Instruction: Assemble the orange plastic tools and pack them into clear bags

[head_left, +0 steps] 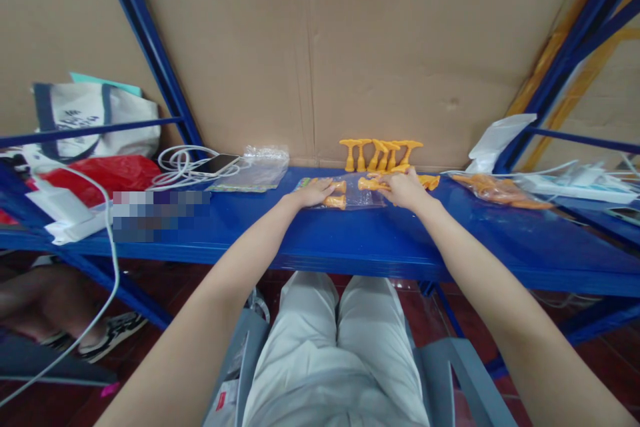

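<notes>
A clear plastic bag lies on the blue shelf top with yellow T-shaped plastic pieces, like toy hammers, at its left end. My left hand rests flat on that end, fingers stretched out over the bag and pieces. At the bag's right end, my right hand is closed around another yellow toy hammer, whose thick end points left over the bag. More yellow pieces lie just beyond my right hand, partly hidden by it. Behind, several yellow toy hammers stand upright in a row against the cardboard.
On the right lie a bag of orange pieces and a white power strip. Flat clear bags, a phone and coiled white cable are at left. Blue posts flank the cardboard wall. Another person's leg shows lower left.
</notes>
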Demonstrator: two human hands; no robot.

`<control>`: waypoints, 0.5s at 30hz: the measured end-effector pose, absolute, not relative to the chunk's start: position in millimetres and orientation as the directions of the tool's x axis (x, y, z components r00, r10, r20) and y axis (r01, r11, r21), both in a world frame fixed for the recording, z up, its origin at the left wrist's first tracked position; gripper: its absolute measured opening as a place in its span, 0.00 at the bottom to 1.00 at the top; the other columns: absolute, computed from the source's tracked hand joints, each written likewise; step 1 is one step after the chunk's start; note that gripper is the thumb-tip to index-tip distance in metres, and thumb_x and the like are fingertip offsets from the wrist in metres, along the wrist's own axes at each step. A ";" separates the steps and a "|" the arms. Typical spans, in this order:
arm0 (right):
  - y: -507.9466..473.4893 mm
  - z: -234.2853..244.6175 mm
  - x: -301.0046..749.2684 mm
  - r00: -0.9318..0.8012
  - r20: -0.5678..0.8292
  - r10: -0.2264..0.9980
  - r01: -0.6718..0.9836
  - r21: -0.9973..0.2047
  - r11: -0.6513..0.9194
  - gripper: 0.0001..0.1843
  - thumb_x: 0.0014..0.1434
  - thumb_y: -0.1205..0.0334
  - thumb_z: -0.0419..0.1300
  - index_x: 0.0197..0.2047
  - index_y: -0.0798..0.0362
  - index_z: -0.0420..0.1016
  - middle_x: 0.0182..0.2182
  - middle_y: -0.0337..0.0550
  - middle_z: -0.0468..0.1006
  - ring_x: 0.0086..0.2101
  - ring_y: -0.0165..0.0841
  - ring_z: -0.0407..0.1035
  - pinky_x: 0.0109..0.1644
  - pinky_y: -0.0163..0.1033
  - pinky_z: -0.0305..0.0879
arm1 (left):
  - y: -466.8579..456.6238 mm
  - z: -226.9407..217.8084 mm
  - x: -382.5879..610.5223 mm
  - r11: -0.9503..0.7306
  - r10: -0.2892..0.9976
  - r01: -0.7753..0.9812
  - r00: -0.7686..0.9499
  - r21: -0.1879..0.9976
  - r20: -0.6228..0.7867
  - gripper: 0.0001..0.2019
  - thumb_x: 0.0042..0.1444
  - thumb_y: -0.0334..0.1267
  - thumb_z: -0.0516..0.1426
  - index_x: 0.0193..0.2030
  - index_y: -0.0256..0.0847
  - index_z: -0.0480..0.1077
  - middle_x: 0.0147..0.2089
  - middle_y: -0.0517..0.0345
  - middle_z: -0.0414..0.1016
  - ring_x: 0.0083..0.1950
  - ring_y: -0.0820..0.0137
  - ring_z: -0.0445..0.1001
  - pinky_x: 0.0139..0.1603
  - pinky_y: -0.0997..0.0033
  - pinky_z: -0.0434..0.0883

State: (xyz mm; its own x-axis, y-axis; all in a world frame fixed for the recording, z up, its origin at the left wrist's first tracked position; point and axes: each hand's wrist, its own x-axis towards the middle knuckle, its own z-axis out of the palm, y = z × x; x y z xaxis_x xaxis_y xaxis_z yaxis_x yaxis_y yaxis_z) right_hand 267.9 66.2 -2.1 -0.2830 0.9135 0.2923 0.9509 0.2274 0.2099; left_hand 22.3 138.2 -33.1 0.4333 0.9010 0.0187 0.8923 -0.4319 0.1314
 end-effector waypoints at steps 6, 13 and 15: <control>66.4 -4.4 261.2 -0.271 0.338 0.901 0.956 0.201 0.212 0.19 0.67 0.62 0.51 0.54 0.59 0.76 0.47 0.61 0.82 0.50 0.49 0.73 0.53 0.48 0.51 | 130.0 -30.5 26.9 -0.413 0.911 0.899 0.409 0.144 0.057 0.32 0.70 0.49 0.32 0.76 0.42 0.49 0.78 0.55 0.43 0.79 0.63 0.41 0.76 0.54 0.46; 75.9 -13.1 255.3 -0.195 0.429 0.882 0.980 0.057 0.189 0.17 0.67 0.60 0.53 0.51 0.54 0.79 0.47 0.57 0.83 0.48 0.49 0.73 0.51 0.48 0.52 | 140.7 -40.6 25.9 -0.245 0.969 0.951 0.235 0.186 0.073 0.32 0.71 0.47 0.32 0.73 0.33 0.54 0.76 0.45 0.50 0.77 0.59 0.48 0.75 0.57 0.50; 80.2 -16.9 255.1 -0.194 0.452 0.871 0.978 0.021 0.207 0.16 0.67 0.61 0.53 0.50 0.54 0.80 0.47 0.55 0.83 0.49 0.48 0.73 0.51 0.48 0.53 | 141.8 -42.4 27.2 -0.318 0.948 0.924 0.308 0.210 0.079 0.32 0.71 0.47 0.32 0.73 0.36 0.54 0.76 0.48 0.51 0.77 0.62 0.49 0.75 0.61 0.49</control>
